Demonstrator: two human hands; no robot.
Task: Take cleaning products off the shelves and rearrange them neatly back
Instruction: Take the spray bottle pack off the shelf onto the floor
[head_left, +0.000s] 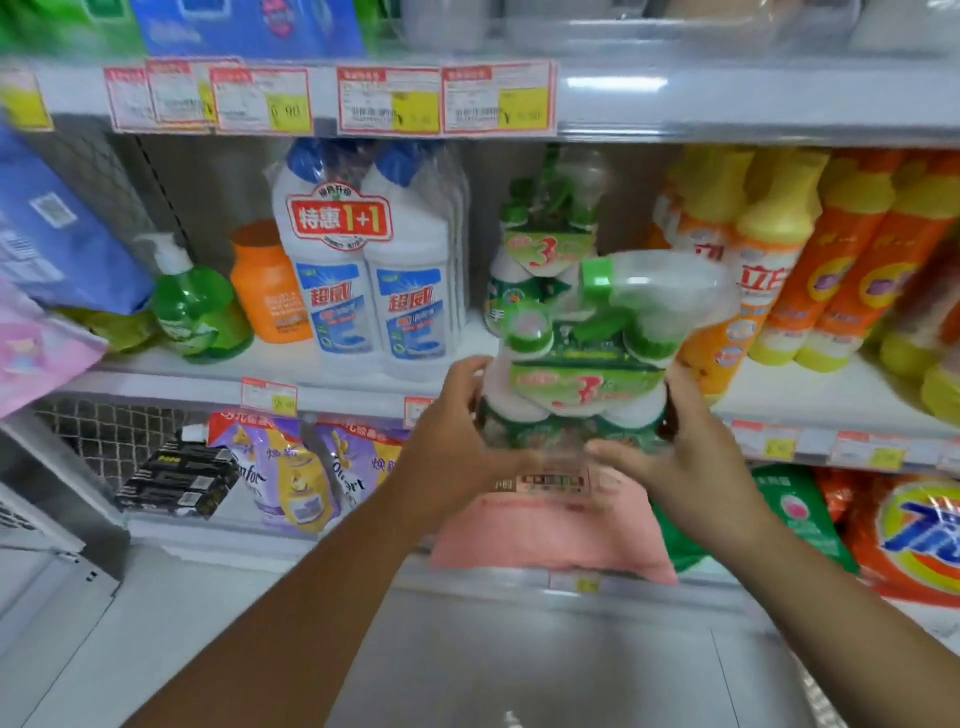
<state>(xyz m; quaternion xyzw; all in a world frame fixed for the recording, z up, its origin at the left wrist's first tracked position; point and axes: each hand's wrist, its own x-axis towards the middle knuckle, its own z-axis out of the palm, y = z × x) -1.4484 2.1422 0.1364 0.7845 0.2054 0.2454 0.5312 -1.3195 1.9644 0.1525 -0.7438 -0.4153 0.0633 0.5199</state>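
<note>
Fingers of the left hand and right hand are curling round a shrink-wrapped green-capped spray-bottle multipack, holding it at centre frame before the middle shelf.

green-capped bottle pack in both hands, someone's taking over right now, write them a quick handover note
Hands: the left hand grips the left side of the shrink-wrapped pack of white bottles with green caps; the right hand grips its right side and bottom edge.
The pack is in the air before the white middle shelf, not resting on it.
A matching pack stands on that shelf behind it, beside a twin pack of white blue-capped bottles.
Done: this pack is off the shelf.
Left: set it back upright, likely in front of its match, then tidy the others.
</note>
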